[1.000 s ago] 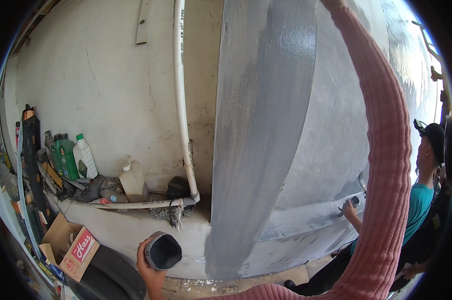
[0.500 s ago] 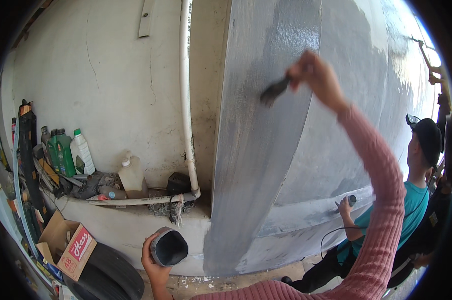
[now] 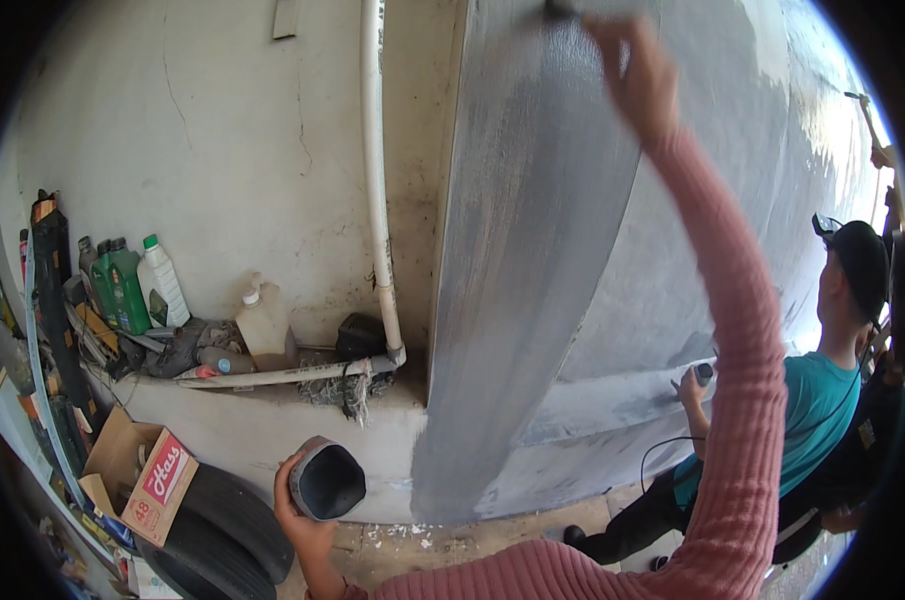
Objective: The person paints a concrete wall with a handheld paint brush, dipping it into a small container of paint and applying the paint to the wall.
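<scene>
The right grip is closed around the handle of a dark brush, raised to the top of the grey pillar face, between its two long edges. Motion blurs the bristles, so I cannot tell whether they touch the surface. The left grip is curled around the side of a cup, its fingers partly spread; the cup tilts so its mouth shows, dark grey inside, below the pillar's lower left corner.

To brush well here, I would keep the wrist loose and draw long strokes parallel to the pillar's edges, lapping each into the glossy wet patch near the top so that no ridge dries between. The middle of the face looks streaky and deserves an even second pass. Along the left edge a lighter load and a slower stroke should keep grey off the cream wall and the white pipe. Holding the cup nearer the brush and more level would catch drips.

Further out, bottles and a jug line the ledge left of the pillar, and a co-worker in a teal shirt is at the right.
</scene>
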Demonstrator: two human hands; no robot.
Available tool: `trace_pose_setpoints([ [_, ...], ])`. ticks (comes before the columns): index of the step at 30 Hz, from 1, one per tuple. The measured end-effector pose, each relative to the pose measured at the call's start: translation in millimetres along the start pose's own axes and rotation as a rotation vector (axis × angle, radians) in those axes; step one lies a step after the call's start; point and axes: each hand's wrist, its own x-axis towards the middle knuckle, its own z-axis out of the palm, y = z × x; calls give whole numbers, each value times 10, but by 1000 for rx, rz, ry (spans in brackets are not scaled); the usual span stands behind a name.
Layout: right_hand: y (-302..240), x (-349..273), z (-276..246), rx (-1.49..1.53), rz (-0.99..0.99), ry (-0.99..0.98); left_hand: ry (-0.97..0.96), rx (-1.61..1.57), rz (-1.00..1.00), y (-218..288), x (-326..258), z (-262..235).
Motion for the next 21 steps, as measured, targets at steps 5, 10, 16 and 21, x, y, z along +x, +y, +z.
trace_pose_setpoints([
  [5,-1271,-1545,-553,239,-41,-171,-36,-112,-8,24,25,33],
  [10,-1544,-1493,-856,666,337,-342,-67,-60,20,22,51,-12],
  [16,279,-403,-569,786,642,-220,-111,-78,42,66,54,10],
  [21,651,88,-485,464,550,179,-115,-85,27,-12,94,44],
])
